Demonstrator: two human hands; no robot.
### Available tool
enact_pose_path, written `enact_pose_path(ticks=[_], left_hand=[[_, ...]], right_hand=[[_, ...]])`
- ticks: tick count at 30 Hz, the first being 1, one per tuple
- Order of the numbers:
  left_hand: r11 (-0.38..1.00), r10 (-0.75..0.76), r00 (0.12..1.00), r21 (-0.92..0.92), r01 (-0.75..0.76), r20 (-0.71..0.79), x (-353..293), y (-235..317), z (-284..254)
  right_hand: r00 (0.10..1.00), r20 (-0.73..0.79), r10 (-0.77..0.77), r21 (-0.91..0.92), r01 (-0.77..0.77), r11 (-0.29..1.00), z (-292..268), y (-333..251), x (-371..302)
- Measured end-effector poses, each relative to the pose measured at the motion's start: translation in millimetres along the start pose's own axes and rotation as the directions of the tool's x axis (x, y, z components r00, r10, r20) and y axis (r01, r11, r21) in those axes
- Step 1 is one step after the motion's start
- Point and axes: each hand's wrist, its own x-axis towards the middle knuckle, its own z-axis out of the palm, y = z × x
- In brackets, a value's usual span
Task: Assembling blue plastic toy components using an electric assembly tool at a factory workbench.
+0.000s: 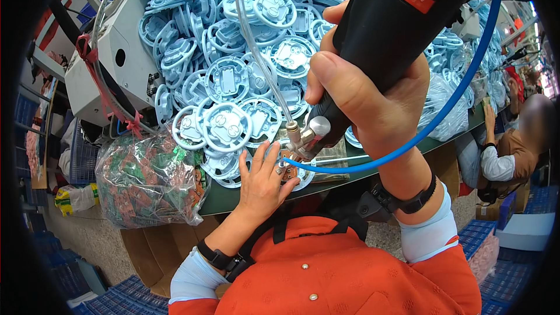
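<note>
Clock directions are read from the left hand, with 12 away from the wearer. The right hand (379, 105), at between 1 and 2 o'clock, is wrapped round a black driver (382, 35), its grip closed on the barrel. The driver slants down toward 7 o'clock, its metal nose ending over a pale blue wheel (307, 178); whether the bit touches is too small to tell.

The wheel lies flat at 2 o'clock, below the right hand's grip and well apart from its fingers. A brown board (290, 174) shows within it. The left hand (261, 184) lies palm down with fingers spread, thumb on the wheel's near side and fingertips beside the driver's nose.

A blue hose (466, 90) arcs across the right forearm; a clear tube (248, 38) drops from 12 o'clock to the driver. Surroundings: heap of similar wheels (227, 79), 12 o'clock; white machine (119, 61), 10 o'clock; clear bag of green and reddish boards (151, 184), 9 o'clock; co-worker (513, 151), 3 o'clock.
</note>
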Motion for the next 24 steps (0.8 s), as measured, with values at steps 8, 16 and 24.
enact_pose_path(ticks=[8,16,24], left_hand=[[0.997,0.048,0.991,0.063,-0.041,-0.121,10,2,2],[0.997,0.017,0.991,0.080,-0.006,-0.134,12,4,7],[0.992,0.003,0.992,0.123,0.013,-0.125,14,8,10]], right_hand=[[1.000,-0.018,0.017,0.013,-0.017,1.000,2,-5,1],[0.996,-0.082,0.038,0.269,-0.015,0.963,9,-5,-1],[0.993,-0.084,-0.087,0.298,0.109,0.948,5,4,5]])
